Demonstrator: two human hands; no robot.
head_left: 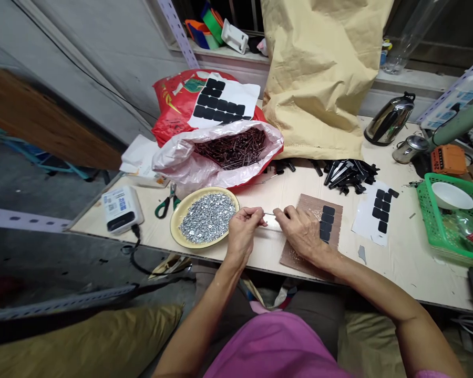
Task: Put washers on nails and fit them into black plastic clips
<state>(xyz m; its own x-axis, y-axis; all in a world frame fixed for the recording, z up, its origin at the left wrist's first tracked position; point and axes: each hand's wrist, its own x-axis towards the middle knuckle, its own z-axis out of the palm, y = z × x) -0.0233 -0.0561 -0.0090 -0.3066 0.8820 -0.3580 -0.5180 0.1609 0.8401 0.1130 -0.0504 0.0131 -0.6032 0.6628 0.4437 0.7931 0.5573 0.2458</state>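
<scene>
My left hand is closed in a pinch beside the right rim of a yellow bowl. Small silvery metal pieces fill this bowl. A thin rod spans the short gap to my right hand, whose fingers are also pinched on it; both its ends are hidden by fingers. Under my right hand lies a brown board bearing black rounded-square pads. Behind the bowl, an open red bag with a white lining holds many long, dark, thin screws or nails.
Green-handled scissors and a white box with a cable lie left. Black plastic parts, a sheet of black pads, a kettle and a green basket are right. A tall paper sack stands behind.
</scene>
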